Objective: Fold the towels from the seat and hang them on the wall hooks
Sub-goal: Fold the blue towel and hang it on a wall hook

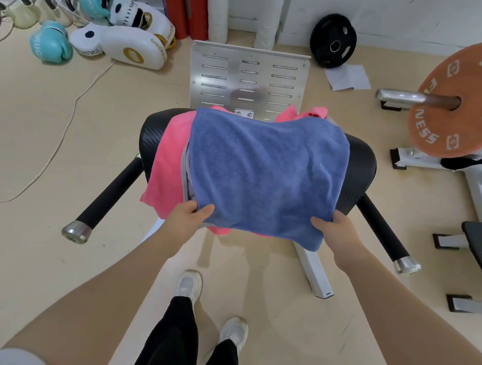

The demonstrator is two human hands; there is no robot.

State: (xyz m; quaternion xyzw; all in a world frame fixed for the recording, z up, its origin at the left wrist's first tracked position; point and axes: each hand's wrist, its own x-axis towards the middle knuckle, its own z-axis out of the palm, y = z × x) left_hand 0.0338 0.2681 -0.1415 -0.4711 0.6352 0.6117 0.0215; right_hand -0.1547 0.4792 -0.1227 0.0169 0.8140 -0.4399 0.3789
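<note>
A blue towel (265, 173) lies spread flat on top of the black padded seat (358, 171). Under it a pink towel (167, 171) sticks out on the left and at the far edge, and a grey edge shows between them. My left hand (189, 217) pinches the blue towel's near left corner, thumb on top. My right hand (335, 230) grips the near right edge of the same towel. No wall hooks are in view.
Two black handle bars (106, 197) jut out from the seat to either side. A metal footplate (247, 78) stands behind it. Boxing gloves (51, 42) and kettlebells lie at far left, a loaded barbell plate (468, 100) at right.
</note>
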